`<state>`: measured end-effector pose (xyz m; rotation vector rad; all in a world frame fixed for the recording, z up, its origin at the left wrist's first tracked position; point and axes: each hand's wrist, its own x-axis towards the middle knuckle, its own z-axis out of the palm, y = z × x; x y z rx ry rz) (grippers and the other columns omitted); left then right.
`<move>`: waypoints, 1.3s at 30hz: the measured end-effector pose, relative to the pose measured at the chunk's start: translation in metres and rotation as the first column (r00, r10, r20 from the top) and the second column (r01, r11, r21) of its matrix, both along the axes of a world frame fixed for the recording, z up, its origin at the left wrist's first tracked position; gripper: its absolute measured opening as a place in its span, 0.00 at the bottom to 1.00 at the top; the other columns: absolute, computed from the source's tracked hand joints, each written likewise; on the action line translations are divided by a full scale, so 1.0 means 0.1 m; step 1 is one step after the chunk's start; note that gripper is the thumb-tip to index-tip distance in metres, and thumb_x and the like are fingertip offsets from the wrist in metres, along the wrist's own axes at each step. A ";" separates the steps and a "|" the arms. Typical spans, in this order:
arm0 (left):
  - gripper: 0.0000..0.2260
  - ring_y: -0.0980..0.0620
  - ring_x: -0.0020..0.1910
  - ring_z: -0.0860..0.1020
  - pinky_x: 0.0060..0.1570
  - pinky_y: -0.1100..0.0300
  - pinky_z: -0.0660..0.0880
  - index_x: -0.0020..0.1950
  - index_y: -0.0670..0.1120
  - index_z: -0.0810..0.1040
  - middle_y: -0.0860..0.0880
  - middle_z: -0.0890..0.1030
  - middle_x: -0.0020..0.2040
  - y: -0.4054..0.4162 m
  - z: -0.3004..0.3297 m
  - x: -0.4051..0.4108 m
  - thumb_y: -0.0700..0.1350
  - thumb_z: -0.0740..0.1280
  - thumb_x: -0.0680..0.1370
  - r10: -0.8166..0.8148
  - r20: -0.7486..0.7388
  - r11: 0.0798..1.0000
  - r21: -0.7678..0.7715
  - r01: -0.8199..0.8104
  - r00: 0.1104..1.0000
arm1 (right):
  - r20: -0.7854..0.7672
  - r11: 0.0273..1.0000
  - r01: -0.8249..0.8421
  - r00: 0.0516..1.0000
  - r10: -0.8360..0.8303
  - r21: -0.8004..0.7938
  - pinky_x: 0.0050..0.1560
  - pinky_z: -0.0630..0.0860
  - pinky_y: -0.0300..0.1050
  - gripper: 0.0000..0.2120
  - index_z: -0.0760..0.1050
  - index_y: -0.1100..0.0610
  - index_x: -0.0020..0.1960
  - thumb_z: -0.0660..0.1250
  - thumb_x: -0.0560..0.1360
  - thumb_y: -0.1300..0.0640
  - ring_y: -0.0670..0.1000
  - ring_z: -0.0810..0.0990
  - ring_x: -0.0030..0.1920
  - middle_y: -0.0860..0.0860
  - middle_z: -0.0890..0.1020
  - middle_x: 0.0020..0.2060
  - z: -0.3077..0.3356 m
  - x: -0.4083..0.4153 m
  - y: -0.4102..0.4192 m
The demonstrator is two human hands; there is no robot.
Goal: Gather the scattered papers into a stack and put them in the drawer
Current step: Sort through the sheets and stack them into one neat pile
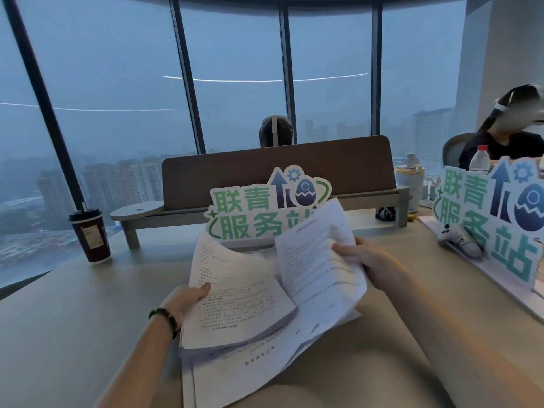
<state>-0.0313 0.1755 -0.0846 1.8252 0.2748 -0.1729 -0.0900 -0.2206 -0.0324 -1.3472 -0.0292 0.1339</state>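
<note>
White printed papers are bunched above the beige desk (73, 319) in front of me. My left hand (188, 301) grips the left edge of a thick sheaf (235, 295), thumb on top. My right hand (374, 263) pinches several loose sheets (318, 260) by their right edge, lifted and curling over the sheaf. More sheets (250, 366) lie flat beneath, spread toward the desk's near edge. No drawer is in view.
A green cut-out sign (265, 213) stands just behind the papers, before a brown divider on a shelf (279, 169). A dark coffee cup (91, 237) stands at the left. Another sign (494, 219), a game controller (459, 240) and a bottle (479, 160) are at the right. Two people sit beyond.
</note>
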 end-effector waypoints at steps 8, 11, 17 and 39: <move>0.14 0.39 0.48 0.82 0.49 0.49 0.79 0.56 0.34 0.79 0.36 0.83 0.52 -0.11 -0.02 0.00 0.44 0.69 0.79 0.022 0.036 1.000 0.015 -0.022 0.999 | 0.127 0.793 -0.356 0.932 0.339 0.494 0.59 0.76 0.57 0.26 0.60 0.49 0.78 0.58 0.82 0.43 0.55 0.76 0.62 0.51 0.74 0.64 -0.10 0.11 -0.19; 0.15 0.39 0.48 0.83 0.48 0.49 0.79 0.57 0.34 0.79 0.37 0.84 0.51 -0.12 -0.03 0.02 0.46 0.69 0.78 0.019 0.031 0.999 0.035 -0.020 0.999 | 0.086 0.816 -0.332 0.939 0.333 0.473 0.50 0.83 0.53 0.30 0.62 0.48 0.78 0.65 0.79 0.45 0.55 0.82 0.60 0.52 0.78 0.65 -0.12 0.15 -0.28; 0.15 0.41 0.44 0.82 0.39 0.55 0.79 0.56 0.34 0.79 0.39 0.84 0.48 -0.21 -0.05 0.02 0.46 0.69 0.78 -0.006 0.032 1.000 0.007 0.006 0.999 | -0.127 0.987 0.153 0.979 -0.157 -0.040 0.29 0.80 0.42 0.12 0.77 0.67 0.56 0.67 0.79 0.59 0.54 0.84 0.33 0.57 0.84 0.38 -0.17 0.16 -0.03; 0.15 0.39 0.46 0.84 0.41 0.53 0.81 0.55 0.35 0.81 0.38 0.85 0.49 -0.36 -0.09 -0.03 0.46 0.69 0.78 -0.099 0.080 0.995 -0.027 0.101 0.992 | 0.327 0.540 0.468 0.882 -0.340 -0.699 0.28 0.68 0.32 0.05 0.79 0.57 0.45 0.70 0.76 0.56 0.44 0.79 0.36 0.49 0.82 0.40 -0.31 0.13 0.21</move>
